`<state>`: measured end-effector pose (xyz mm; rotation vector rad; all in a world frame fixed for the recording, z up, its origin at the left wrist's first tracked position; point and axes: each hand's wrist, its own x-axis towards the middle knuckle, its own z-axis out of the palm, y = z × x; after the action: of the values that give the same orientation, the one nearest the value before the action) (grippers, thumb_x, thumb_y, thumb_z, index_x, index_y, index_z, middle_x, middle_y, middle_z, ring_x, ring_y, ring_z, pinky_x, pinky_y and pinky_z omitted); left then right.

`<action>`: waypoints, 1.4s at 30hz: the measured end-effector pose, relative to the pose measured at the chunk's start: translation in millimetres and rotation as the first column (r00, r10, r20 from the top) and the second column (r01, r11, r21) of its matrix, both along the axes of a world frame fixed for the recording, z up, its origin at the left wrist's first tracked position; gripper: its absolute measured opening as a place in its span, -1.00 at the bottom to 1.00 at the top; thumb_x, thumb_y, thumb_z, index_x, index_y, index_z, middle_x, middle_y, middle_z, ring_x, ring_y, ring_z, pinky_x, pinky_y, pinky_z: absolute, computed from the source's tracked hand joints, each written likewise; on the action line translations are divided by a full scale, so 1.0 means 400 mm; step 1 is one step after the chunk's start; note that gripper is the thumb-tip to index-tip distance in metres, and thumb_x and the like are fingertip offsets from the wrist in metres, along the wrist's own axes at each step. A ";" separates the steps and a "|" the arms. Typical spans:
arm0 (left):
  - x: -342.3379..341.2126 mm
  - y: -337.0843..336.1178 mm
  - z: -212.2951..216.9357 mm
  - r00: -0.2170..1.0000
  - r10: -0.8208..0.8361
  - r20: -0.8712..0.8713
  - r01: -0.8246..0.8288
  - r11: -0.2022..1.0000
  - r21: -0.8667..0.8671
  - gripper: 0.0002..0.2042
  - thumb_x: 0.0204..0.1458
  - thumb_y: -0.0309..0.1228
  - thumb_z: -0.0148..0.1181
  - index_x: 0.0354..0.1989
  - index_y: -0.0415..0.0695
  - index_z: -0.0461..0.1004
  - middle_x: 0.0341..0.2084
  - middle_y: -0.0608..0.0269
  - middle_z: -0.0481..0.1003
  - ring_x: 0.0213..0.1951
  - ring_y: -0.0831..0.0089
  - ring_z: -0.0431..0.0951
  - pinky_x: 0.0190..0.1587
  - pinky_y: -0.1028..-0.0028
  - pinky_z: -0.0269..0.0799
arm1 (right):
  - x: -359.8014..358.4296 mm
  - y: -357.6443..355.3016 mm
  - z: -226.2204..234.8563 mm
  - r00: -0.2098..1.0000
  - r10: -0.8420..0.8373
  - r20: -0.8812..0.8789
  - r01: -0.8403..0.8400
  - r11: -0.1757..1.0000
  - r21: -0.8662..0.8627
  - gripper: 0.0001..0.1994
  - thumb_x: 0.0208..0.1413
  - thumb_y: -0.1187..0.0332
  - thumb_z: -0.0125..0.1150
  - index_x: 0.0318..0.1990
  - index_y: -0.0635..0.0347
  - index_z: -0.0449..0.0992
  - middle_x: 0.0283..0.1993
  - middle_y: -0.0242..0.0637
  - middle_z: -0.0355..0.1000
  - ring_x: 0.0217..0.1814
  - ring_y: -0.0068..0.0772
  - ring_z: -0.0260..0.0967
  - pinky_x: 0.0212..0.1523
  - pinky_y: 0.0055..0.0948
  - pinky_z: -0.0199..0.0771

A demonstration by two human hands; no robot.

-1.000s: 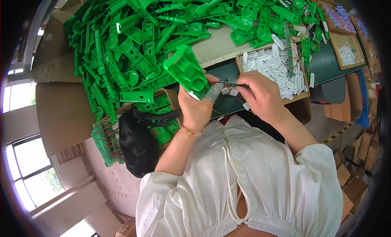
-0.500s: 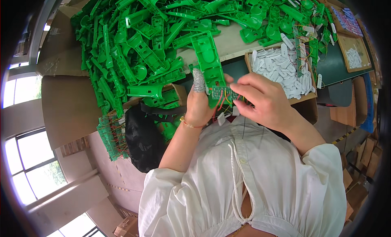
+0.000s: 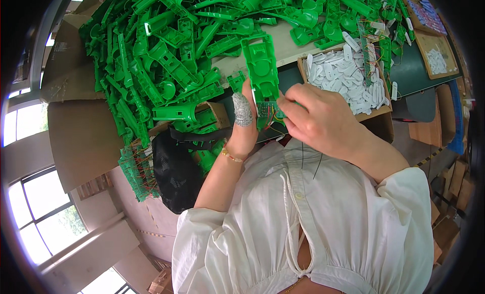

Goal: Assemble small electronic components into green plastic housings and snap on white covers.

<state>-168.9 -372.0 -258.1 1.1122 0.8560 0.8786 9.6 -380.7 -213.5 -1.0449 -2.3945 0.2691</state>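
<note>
1. The left hand [image 3: 246, 126] has its fingers closed round the lower end of a long green plastic housing [image 3: 261, 71]; the thumb, in a grey mesh finger cot [image 3: 242, 110], presses on the housing's left edge.
2. The right hand [image 3: 317, 118] is curled, its fingertips pinched at a small green circuit board [image 3: 267, 112] with thin coloured wires, right at the housing's lower end. How tightly the fingertips close cannot be told, as the knuckles hide them.
3. The housing is held up in front of the chest, above the edge of the worktable [image 3: 288, 46]. Its long axis runs nearly upright in the head view, leaning a little to the left at the top; the open, hollow side faces the camera, the far end points away from the person toward the table.
4. Behind it, a large heap of similar green plastic parts [image 3: 166, 56] covers the table.
5. To the right of the hands stands a shallow cardboard tray of small white plastic pieces [image 3: 348, 79], near the right hand.
6. Below left of the left hand, a black mesh bag [image 3: 174, 172] hangs beside a bundle of green wired boards [image 3: 136, 172].
</note>
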 end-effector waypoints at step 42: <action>0.014 0.032 -0.047 0.987 0.157 0.020 -0.156 0.987 -0.028 -0.76 0.19 -0.35 -0.17 -0.06 -0.22 0.23 -0.27 0.18 0.41 -0.35 0.47 0.47 -0.37 0.53 0.43 | 0.059 0.094 -0.100 0.983 -0.178 -0.048 0.177 0.984 -0.017 -0.69 -0.08 0.25 0.21 -0.19 0.25 0.49 -0.15 -0.22 0.42 -0.10 -0.14 0.35 -0.09 -0.29 0.32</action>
<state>-163.2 -359.0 -276.8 1.0206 0.9438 1.0049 33.4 -343.1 -253.6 -1.2339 -2.2409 0.2435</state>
